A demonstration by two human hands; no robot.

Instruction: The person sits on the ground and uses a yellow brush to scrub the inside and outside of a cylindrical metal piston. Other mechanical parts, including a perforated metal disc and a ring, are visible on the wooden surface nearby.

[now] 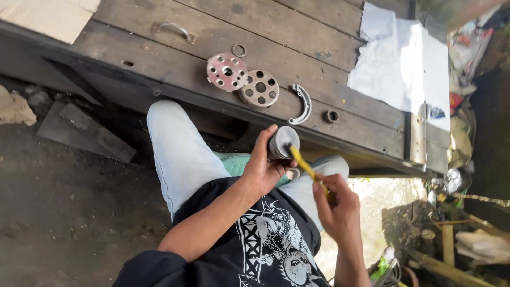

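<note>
Your left hand [263,169] grips a grey metal cylinder [282,142] just off the desk's [159,58] near edge, while your right hand [336,204], closed around a yellow tool [303,163], touches its tip to it.

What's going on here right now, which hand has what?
A seated person holds a grey metal cylinder in the left hand and touches its end with a yellow-handled tool gripped in the right hand. On the wooden platform ahead lie a reddish perforated disc, a second perforated disc, a curved metal piece and a white cloth.
</note>
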